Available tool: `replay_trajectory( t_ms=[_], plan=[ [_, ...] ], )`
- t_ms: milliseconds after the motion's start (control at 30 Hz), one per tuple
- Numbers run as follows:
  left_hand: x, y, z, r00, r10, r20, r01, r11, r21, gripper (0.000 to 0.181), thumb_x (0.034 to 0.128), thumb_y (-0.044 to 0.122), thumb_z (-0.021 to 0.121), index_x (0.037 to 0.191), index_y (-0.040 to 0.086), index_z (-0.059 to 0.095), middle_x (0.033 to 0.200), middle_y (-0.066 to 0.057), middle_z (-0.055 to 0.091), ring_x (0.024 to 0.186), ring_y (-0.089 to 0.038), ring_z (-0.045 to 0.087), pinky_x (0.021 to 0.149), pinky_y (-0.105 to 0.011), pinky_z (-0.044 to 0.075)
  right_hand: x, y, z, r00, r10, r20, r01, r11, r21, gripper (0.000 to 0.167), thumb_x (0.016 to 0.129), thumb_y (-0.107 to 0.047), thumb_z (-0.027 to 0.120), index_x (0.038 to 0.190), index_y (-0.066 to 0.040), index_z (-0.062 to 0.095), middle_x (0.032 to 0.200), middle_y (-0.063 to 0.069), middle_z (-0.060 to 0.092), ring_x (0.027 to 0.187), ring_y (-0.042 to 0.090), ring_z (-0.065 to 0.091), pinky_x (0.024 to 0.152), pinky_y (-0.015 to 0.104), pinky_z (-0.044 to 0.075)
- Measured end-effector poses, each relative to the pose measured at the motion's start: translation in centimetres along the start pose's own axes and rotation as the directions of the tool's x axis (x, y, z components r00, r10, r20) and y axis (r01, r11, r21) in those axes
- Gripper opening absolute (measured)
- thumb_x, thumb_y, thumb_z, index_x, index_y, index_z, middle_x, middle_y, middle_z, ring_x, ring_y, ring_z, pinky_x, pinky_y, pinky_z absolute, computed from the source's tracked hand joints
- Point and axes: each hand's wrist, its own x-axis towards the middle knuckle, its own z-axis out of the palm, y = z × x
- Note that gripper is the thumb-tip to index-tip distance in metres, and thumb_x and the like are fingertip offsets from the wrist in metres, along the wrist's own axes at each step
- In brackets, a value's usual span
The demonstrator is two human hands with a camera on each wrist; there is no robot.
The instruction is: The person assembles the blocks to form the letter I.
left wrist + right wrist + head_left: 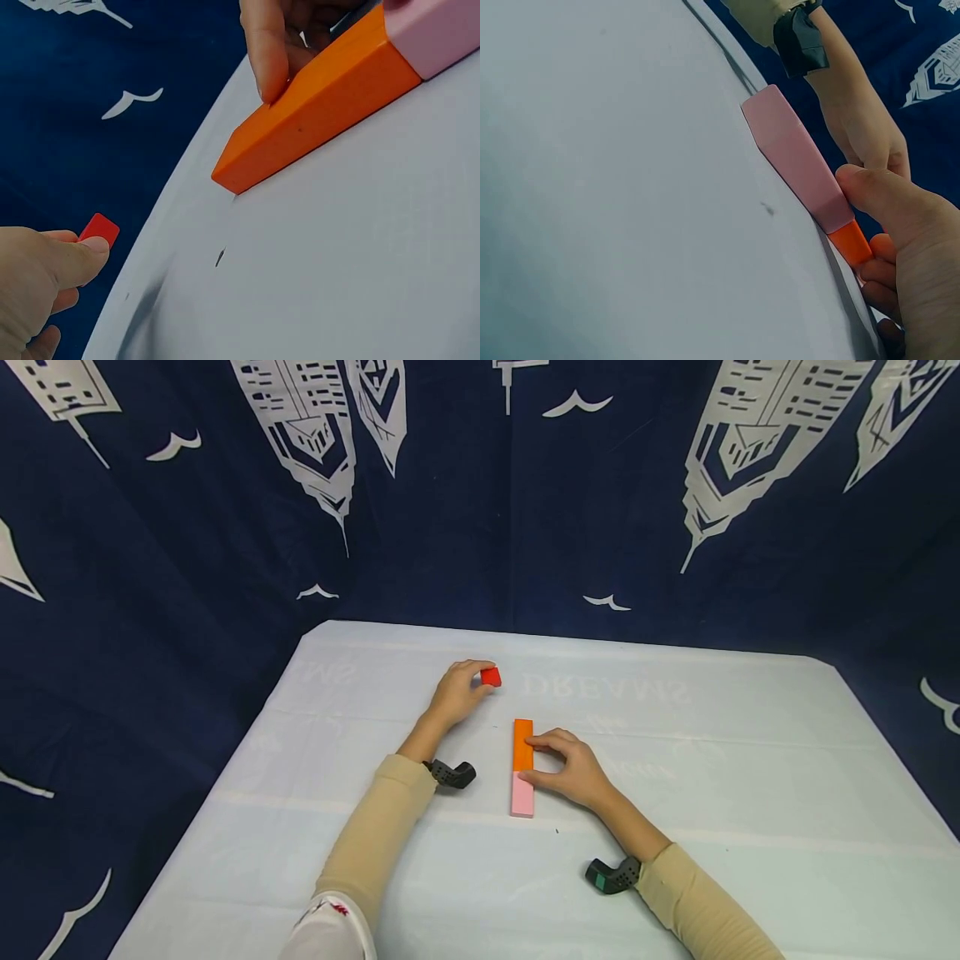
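My left hand (pixel 459 693) pinches a small red block (pixel 491 677) between thumb and fingers, beyond the other blocks and left of them. The left wrist view also shows this red block (pixel 103 226) at the fingertips. An orange block (pixel 522 745) and a pink block (pixel 522 795) lie end to end on the table in one straight line, the orange one farther away. My right hand (pixel 573 767) is at their right side. Its thumb touches the pink block (pixel 799 161) near the joint, and its fingertips touch the orange block (pixel 315 97).
A white cloth (pixel 712 777) with faint lettering covers the table. Behind and at the sides hangs a dark blue curtain (pixel 450 560) with pale building and bird prints. A dark device is strapped to each wrist, one on the left (pixel 453 774) and one on the right (pixel 613 875).
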Motion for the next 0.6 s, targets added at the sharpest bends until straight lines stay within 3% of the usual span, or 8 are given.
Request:
replay_trajectory(
  t_ms=[600],
  plan=[
    [0.9,1.8,1.1,0.997,0.054,0.058,-0.056,0.998,0.033,0.038,0.0924,0.016,0.068,0.130,0.013,0.062,0.134,-0.004,0.059,0.127,-0.023,0.048,0.110,-0.036,0.033,0.0,-0.2,0.0,1.000,-0.015,-0.007,0.015,1.000,-0.001,0.048,0.072,-0.021,0.087,0.115,-0.005,0.070,0.105,0.002,0.066,0.100,0.018,0.061,0.093,0.036,0.049]
  ],
)
